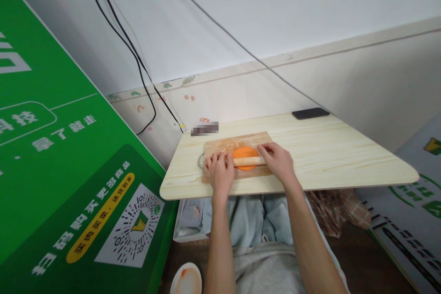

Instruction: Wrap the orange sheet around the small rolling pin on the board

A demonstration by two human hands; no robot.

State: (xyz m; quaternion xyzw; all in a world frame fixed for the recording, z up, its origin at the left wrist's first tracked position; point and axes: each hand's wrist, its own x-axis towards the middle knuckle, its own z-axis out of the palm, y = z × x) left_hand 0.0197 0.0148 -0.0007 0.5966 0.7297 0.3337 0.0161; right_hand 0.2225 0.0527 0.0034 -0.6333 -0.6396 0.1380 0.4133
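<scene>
A light wooden rolling pin [244, 161] lies across a flat, round piece of orange dough [245, 151] on a wooden cutting board [257, 139]. My left hand [220, 169] is over the pin's left end, fingers curled down on it. At the right end, my right hand [278, 160] has its fingers closed round the pin, with the tip hidden under it. Pale flour-like smears show on the board behind the dough. The board's metal ring handle sticks out at its left side.
The board rests on a pale wood-grain table [337, 161]. A black phone [310, 113] lies at its back right, and a blurred-out dark item [204, 128] at the back left. A green printed panel [86, 147] stands left. Below are a stained white dish [186, 279] and a white box [191, 239].
</scene>
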